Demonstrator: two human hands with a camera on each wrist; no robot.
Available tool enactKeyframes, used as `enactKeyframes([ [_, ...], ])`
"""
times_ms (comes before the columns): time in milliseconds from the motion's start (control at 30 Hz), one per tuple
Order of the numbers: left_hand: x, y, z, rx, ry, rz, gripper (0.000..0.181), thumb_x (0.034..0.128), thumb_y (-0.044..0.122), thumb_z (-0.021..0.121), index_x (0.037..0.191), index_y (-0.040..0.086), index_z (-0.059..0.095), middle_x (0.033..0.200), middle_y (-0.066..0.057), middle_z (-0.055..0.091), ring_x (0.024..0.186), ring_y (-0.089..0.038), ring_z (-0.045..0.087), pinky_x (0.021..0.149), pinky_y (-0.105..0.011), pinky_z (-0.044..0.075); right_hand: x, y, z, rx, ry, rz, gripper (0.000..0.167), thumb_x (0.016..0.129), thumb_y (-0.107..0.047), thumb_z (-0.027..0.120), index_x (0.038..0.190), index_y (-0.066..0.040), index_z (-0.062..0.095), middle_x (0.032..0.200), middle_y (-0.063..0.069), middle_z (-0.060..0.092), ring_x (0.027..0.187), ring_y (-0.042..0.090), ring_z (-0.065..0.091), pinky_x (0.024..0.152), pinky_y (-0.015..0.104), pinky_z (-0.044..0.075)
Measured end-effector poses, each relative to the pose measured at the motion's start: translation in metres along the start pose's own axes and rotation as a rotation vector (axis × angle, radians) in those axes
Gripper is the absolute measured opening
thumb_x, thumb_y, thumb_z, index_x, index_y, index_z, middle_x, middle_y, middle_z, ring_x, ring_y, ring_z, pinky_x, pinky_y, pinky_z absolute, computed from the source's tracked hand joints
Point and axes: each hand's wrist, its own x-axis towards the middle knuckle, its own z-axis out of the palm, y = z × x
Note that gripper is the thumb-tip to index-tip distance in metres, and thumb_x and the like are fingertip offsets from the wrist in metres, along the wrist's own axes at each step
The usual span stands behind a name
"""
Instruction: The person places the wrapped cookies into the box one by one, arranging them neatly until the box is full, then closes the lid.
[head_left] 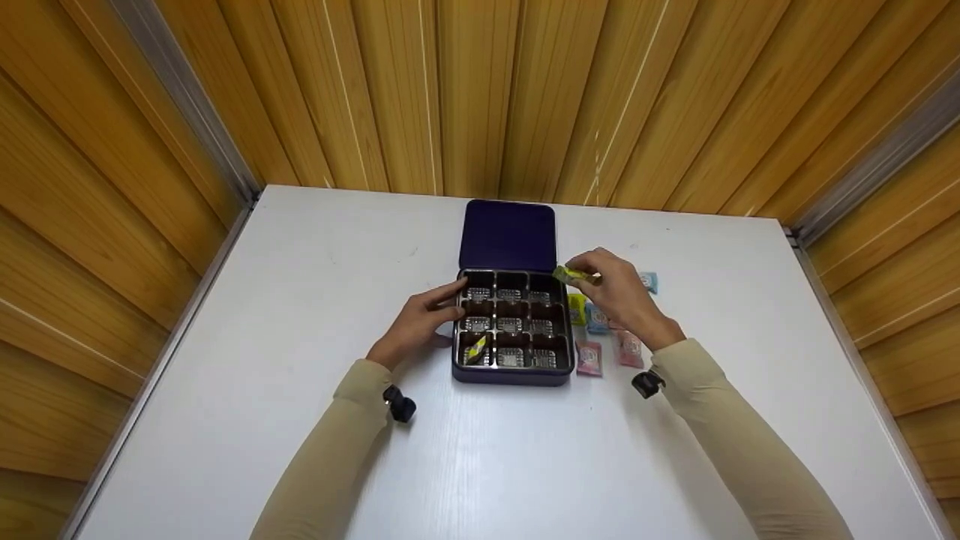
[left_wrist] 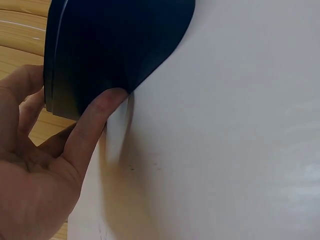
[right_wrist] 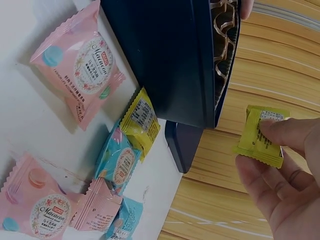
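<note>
My right hand pinches a yellow-green wrapped candy between thumb and fingers, just past the back right corner of a dark blue tin box. The box has a brown divided tray inside, and its lid lies back behind it. Another yellow packet leans in the front left compartment. On the box's left side my left hand rests with thumb and index finger reaching the rim. The left wrist view shows its thumb against the dark outer wall; some fingertips are hidden.
Right of the box lie pink packets, blue packets and a yellow packet, partly under my right hand. They lie on a white table. Wood-patterned panels stand behind and at both sides.
</note>
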Motion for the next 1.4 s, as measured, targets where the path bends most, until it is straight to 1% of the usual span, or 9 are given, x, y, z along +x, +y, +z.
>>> enactKeyframes([
  [200, 0.001, 0.0, 0.001, -0.015, -0.013, 0.003, 0.061, 0.1015, 0.01, 0.07, 0.159, 0.022, 0.053, 0.158, -0.014, 0.053, 0.132, -0.036, 0.059, 0.081, -0.054, 0.064, -0.001, -0.004, -0.001, 0.019, -0.065, -0.002, 0.024, 0.097, 0.003, 0.075, 0.121, -0.003, 0.074, 0.114, 0.012, 0.07, 0.106, 0.029, 0.069, 0.091, 0.046, 0.062],
  [300, -0.001, 0.001, 0.001, -0.001, -0.016, -0.001, 0.061, 0.102, 0.011, 0.07, 0.159, 0.024, 0.053, 0.16, -0.011, 0.05, 0.135, -0.034, 0.058, 0.083, -0.053, 0.064, -0.001, -0.006, -0.001, 0.015, -0.09, -0.014, 0.024, 0.098, 0.001, 0.075, 0.121, -0.003, 0.074, 0.114, 0.012, 0.07, 0.106, 0.03, 0.069, 0.089, 0.046, 0.062],
  [433, -0.002, 0.003, 0.0, 0.019, -0.016, -0.009, 0.06, 0.1027, 0.013, 0.07, 0.159, 0.027, 0.052, 0.163, -0.006, 0.047, 0.138, -0.031, 0.056, 0.085, -0.052, 0.064, 0.0, -0.009, -0.002, 0.015, -0.11, -0.04, 0.023, 0.097, 0.001, 0.076, 0.12, -0.003, 0.075, 0.113, 0.01, 0.07, 0.104, 0.029, 0.069, 0.086, 0.045, 0.062],
  [700, -0.001, 0.004, 0.001, 0.007, -0.017, -0.01, 0.062, 0.102, 0.012, 0.07, 0.159, 0.025, 0.052, 0.163, -0.007, 0.047, 0.137, -0.032, 0.057, 0.083, -0.052, 0.064, 0.001, -0.016, -0.002, 0.036, -0.151, -0.076, 0.024, 0.097, 0.003, 0.075, 0.12, -0.004, 0.075, 0.114, 0.008, 0.071, 0.105, 0.027, 0.07, 0.086, 0.043, 0.062],
  [967, 0.0, 0.003, 0.001, 0.005, -0.025, 0.004, 0.062, 0.1023, 0.011, 0.07, 0.16, 0.023, 0.052, 0.163, -0.007, 0.047, 0.138, -0.032, 0.056, 0.085, -0.052, 0.064, 0.003, -0.026, -0.002, 0.039, -0.197, -0.147, 0.024, 0.096, 0.005, 0.075, 0.118, -0.005, 0.075, 0.112, 0.009, 0.071, 0.105, 0.027, 0.07, 0.089, 0.044, 0.062],
  [1233, 0.001, 0.002, 0.0, -0.005, -0.015, -0.007, 0.061, 0.1015, 0.011, 0.07, 0.159, 0.025, 0.053, 0.162, -0.008, 0.048, 0.137, -0.032, 0.057, 0.083, -0.054, 0.064, 0.004, -0.033, 0.001, 0.034, -0.231, -0.229, 0.028, 0.093, 0.009, 0.077, 0.118, -0.003, 0.074, 0.111, 0.009, 0.072, 0.103, 0.026, 0.07, 0.089, 0.04, 0.061],
  [1333, 0.002, 0.001, 0.0, 0.002, -0.019, 0.0, 0.062, 0.1014, 0.011, 0.07, 0.16, 0.023, 0.052, 0.162, -0.011, 0.048, 0.137, -0.033, 0.056, 0.084, -0.055, 0.064, 0.004, -0.034, 0.003, 0.034, -0.242, -0.248, 0.028, 0.092, 0.008, 0.078, 0.118, -0.003, 0.074, 0.112, 0.008, 0.072, 0.103, 0.025, 0.07, 0.088, 0.04, 0.061],
  [1400, 0.002, 0.001, 0.0, 0.012, -0.019, 0.002, 0.062, 0.1013, 0.011, 0.07, 0.16, 0.023, 0.052, 0.161, -0.012, 0.049, 0.137, -0.033, 0.057, 0.084, -0.055, 0.064, 0.003, -0.036, 0.004, 0.038, -0.256, -0.245, 0.028, 0.093, 0.008, 0.078, 0.118, -0.004, 0.075, 0.113, 0.008, 0.071, 0.104, 0.025, 0.07, 0.088, 0.039, 0.061],
])
